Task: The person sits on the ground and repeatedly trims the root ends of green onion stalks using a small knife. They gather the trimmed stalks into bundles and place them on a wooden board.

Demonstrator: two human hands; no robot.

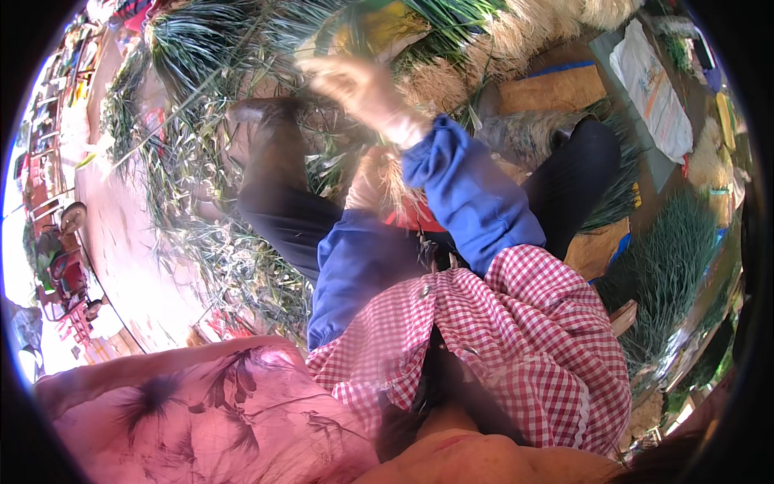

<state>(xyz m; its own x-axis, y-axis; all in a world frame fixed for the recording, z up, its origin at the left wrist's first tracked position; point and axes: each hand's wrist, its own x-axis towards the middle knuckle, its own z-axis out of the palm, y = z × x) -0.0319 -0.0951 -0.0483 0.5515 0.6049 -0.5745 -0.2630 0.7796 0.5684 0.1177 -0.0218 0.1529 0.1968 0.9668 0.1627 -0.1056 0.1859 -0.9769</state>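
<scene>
My left hand (366,178) is low before my lap, partly hidden by my right forearm. It is closed around a few scallions whose pale, stringy roots (396,180) stick out beside the wrist. Across it reaches my right hand (354,91), blurred by motion, above the leaf litter; whether it holds anything cannot be made out. A red object (417,215) shows beneath my forearms, mostly covered. Stripped scallion leaves (199,175) lie thickly on the ground to the left. Beyond my hands are bundled scallions with green tops (453,24) and bushy roots (432,85).
A large green scallion bundle (193,45) lies at the upper left. More green tops (662,272) stand at the right. Brown cardboard (553,89) and a white woven sack (650,91) lie at the upper right. Parked vehicles (63,260) line the far left.
</scene>
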